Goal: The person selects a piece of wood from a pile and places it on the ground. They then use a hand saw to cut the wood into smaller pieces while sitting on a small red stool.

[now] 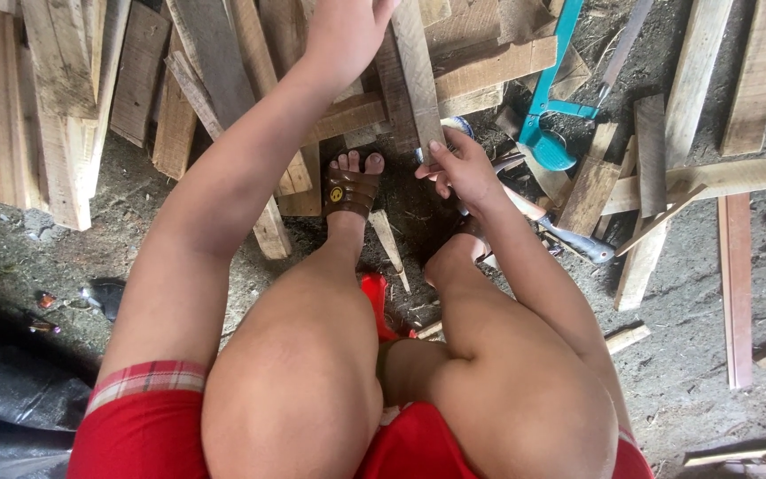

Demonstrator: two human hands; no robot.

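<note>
A narrow wooden slat (416, 75) is held on end near the top centre of the frame, slightly tilted, its lower end down on the dirt floor (720, 355). The left hand (347, 31) is laid over its upper part at the top edge of the frame; the fingers are cut off there, so whether they are closed round the wood cannot be told. The right hand (463, 168) is pinched on the slat's lower end, thumb and fingertips closed on its edge, seemingly so that the foot of the piece is kept from slipping. A sandalled foot (352, 186) is planted just left of that lower end, close enough to brace it. A hammer (560, 232) lies on the ground right of the right hand, within easy reach, and a blue-framed saw (551, 106) rests on the loose boards (90, 98) toward the upper right. More offcuts are spread across the upper left.
</note>
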